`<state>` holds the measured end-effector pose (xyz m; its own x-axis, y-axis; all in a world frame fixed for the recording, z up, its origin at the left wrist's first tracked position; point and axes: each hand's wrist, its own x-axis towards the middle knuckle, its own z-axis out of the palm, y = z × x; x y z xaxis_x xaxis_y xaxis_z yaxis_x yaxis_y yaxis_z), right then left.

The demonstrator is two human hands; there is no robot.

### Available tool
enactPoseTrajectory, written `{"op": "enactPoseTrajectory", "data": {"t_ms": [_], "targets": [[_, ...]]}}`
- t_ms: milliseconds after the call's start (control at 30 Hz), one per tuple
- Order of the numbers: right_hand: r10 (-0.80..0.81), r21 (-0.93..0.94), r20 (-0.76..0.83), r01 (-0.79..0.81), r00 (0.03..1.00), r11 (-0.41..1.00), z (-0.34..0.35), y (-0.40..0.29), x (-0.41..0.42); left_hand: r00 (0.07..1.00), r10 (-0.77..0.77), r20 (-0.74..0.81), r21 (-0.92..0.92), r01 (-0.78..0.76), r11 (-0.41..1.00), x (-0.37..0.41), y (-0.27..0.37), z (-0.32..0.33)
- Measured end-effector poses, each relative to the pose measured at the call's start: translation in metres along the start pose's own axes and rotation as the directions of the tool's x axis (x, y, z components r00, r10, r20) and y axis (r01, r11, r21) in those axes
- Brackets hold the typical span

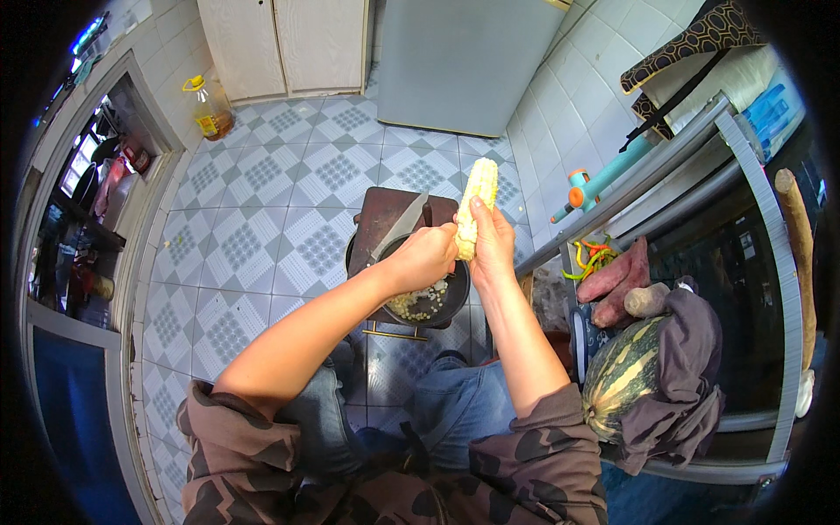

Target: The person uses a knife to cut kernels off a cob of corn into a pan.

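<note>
My right hand (pixel 493 246) is wrapped around the lower part of a pale corn cob (pixel 484 180), its thumb lying along the kernels. The cob stands tilted, with its upper end pointing away from me. My left hand (pixel 423 259) is curled into a fist against the cob's lower left side; its fingertips are hidden, so what they enclose does not show. Below both hands is a dark round pan (pixel 453 305) with loose corn kernels (pixel 410 307) in it. Behind the pan, a knife with a broad blade (pixel 405 222) lies on a dark brown board (pixel 374 213).
To the right, a glass-topped rack (pixel 781 394) holds a striped pumpkin (pixel 620 377), a dark cloth (pixel 689 354), sweet potatoes (pixel 613 285) and peppers (pixel 594 256). A yellow-capped oil bottle (pixel 211 115) stands by the cabinet (pixel 321 46). A grey refrigerator (pixel 459 65) is at the back.
</note>
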<state>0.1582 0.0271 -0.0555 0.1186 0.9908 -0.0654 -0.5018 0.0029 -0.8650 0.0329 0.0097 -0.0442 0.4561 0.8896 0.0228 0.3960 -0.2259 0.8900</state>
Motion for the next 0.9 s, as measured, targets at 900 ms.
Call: {"op": "enactPoseTrajectory", "data": {"t_ms": [900], "targets": [[0.132, 0.028, 0.191, -0.140, 0.973, 0.990, 0.000, -0.021, -0.001, 0.968, 0.016, 0.250, -0.431, 0.097, 0.897, 0.003, -0.001, -0.012]]}}
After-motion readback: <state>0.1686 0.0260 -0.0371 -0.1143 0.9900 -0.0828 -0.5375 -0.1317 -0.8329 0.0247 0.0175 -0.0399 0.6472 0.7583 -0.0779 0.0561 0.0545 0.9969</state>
